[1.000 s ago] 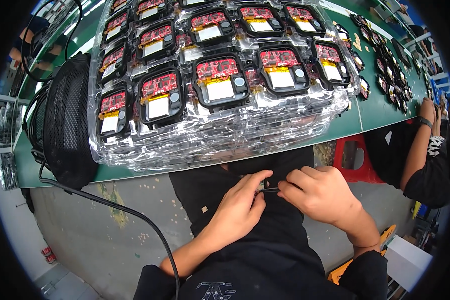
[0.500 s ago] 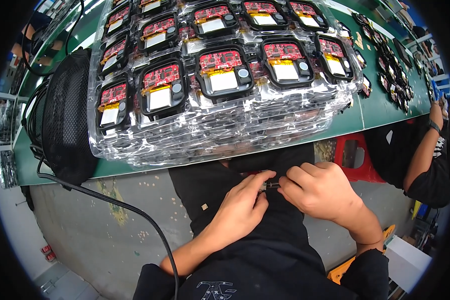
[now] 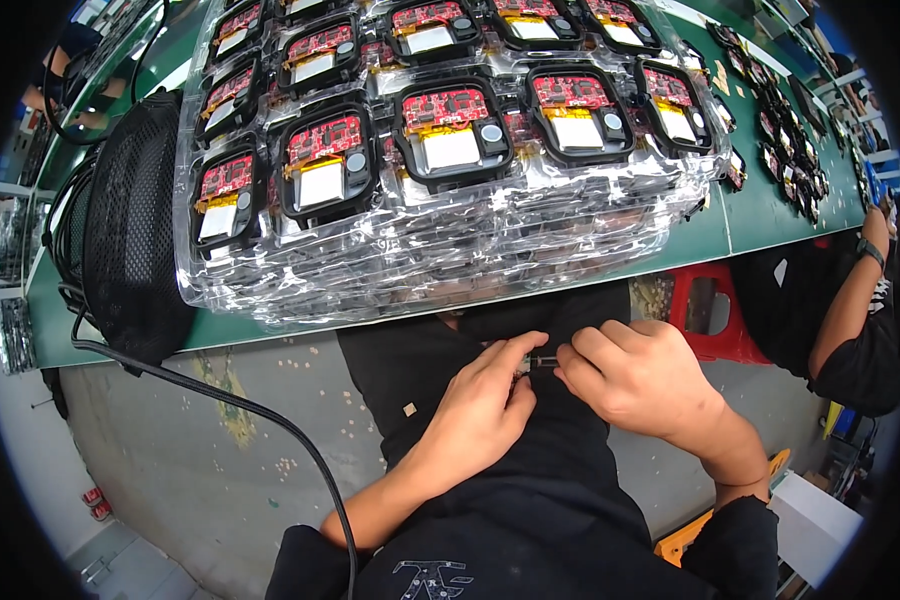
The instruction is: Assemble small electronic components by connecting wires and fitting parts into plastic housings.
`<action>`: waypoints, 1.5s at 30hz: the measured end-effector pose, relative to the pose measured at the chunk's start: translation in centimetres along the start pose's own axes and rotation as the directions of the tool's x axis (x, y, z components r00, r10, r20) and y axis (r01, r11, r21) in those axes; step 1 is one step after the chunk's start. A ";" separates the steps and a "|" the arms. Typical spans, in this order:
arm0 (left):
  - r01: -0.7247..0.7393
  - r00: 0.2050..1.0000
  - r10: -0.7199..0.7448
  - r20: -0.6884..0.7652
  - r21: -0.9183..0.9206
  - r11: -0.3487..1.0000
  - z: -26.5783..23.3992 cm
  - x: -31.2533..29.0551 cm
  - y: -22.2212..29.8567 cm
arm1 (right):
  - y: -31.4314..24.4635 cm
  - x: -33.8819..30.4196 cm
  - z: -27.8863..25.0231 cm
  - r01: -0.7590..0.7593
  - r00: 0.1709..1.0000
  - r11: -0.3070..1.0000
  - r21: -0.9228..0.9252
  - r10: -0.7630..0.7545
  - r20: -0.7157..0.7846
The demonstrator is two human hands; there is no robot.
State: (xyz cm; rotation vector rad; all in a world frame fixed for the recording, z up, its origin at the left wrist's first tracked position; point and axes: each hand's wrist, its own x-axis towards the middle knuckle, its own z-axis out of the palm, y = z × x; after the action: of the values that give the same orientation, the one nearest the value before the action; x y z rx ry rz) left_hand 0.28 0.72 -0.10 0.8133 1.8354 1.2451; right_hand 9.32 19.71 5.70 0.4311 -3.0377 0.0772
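Note:
Over my lap, my left hand (image 3: 490,395) is closed, thumb and fingers round a small part that its fingers mostly hide. Facing it from the right is my right hand (image 3: 625,380), its fingers pinched together on a thin metallic piece (image 3: 544,362). That piece spans the narrow gap between the two hands; its exact kind is too small to make out. Beyond my hands, at the table's edge, rises a stack of clear plastic trays (image 3: 420,255). Rows of black-framed device halves (image 3: 450,135) lie in the top tray, each with a red circuit board and a white battery.
The green table (image 3: 700,240) carries a black mesh bag (image 3: 130,240) at left, with a black cable (image 3: 240,405) hanging down past my left arm. More small boards (image 3: 790,160) lie at right. A red stool (image 3: 705,310) and a co-worker's arm (image 3: 845,300) are at right.
My hands stay almost in the same place, with the right fingers shifted very slightly. The thin piece between them shows a bit more plainly. My view of the trays has moved a little.

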 end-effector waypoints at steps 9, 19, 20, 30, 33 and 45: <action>0.034 0.999 -0.034 0.012 -0.037 0.999 -0.3 0.0 0.2 | 0.1 -0.3 0.2 0.012 1.000 0.999 0.051 -0.013 0.005; 0.051 0.999 -0.051 0.002 -0.070 0.996 -0.5 0.3 0.4 | 0.2 -0.2 0.3 0.016 1.000 0.997 0.069 -0.018 0.025; 0.035 0.999 -0.036 -0.006 -0.064 0.997 -0.4 0.3 0.3 | 0.2 -0.2 0.5 -0.002 1.000 0.998 0.057 0.003 -0.027; 0.017 1.000 -0.019 -0.024 -0.058 0.998 -0.8 0.4 0.3 | -0.2 0.0 0.5 -0.052 0.995 0.998 0.028 0.054 -0.085; 0.037 0.999 -0.037 -0.009 -0.048 0.998 -0.8 0.4 0.5 | -0.3 0.1 1.0 -0.046 0.993 0.999 0.002 0.046 -0.104; 0.028 1.000 -0.029 -0.007 -0.068 0.997 -0.7 0.3 0.1 | 0.1 0.1 1.5 -0.070 0.997 0.983 0.172 0.076 -0.028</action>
State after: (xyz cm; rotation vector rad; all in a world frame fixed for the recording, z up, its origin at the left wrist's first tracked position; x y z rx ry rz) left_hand -0.48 0.67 0.09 0.7435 1.7946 1.2872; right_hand 9.13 19.72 4.21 0.3245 -3.0237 0.3486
